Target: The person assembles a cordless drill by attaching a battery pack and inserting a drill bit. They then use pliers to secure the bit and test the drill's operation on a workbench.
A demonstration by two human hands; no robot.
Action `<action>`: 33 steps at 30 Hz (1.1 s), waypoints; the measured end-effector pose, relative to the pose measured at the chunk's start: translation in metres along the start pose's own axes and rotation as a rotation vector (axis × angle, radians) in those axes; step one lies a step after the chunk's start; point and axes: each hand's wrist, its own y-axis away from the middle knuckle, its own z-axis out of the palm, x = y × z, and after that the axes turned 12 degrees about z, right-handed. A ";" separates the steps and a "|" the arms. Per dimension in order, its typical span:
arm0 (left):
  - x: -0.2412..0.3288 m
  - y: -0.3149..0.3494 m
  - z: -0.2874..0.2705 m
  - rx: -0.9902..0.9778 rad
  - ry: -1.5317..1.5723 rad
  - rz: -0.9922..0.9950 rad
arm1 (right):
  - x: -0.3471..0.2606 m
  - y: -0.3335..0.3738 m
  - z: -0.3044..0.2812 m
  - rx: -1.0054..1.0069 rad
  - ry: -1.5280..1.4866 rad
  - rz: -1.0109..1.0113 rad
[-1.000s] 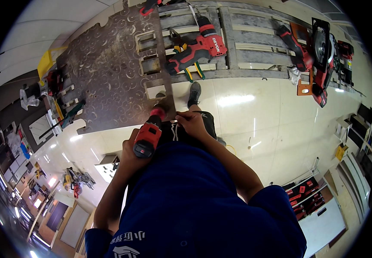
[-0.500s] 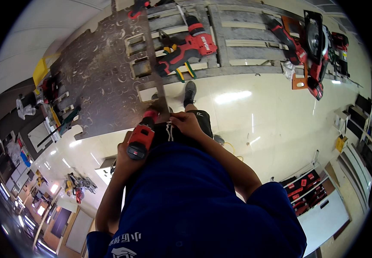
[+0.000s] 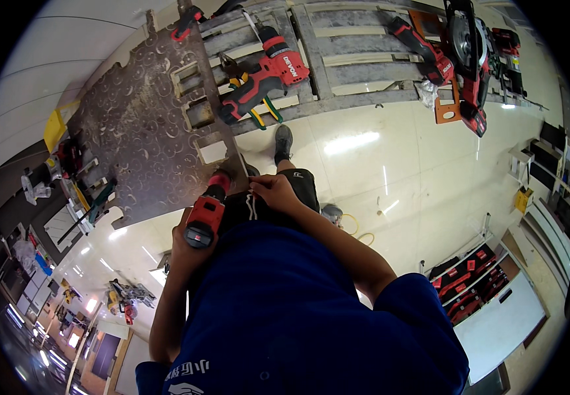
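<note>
My left hand (image 3: 189, 249) is closed around a red and black cordless drill (image 3: 205, 218). The drill's red front end rests at the near edge of a brown, swirl-patterned board (image 3: 147, 131), close to its right corner. What the tip meets there is hidden. Beside the drill, my right hand (image 3: 277, 192) pinches the board's near right corner between thumb and fingers. Three rectangular cutouts run along the board's right side.
Beyond the board, a slatted grey pallet-like bench (image 3: 357, 46) bears a larger red drill (image 3: 265, 82), green-yellow pliers (image 3: 259, 118), a red cordless tool (image 3: 423, 52) and a circular saw (image 3: 466, 59). A rack of red-black cases (image 3: 466, 280) stands right. A yellow hose (image 3: 364, 237) lies on the floor.
The whole view has shifted slightly, so the board, bench and tools sit further left in the picture. Both hands keep their places at the board's corner, and the drill stays in my left hand.
</note>
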 end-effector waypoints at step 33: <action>-0.010 -0.004 0.005 0.048 0.065 -0.104 | 0.016 -0.004 -0.011 0.002 0.016 0.032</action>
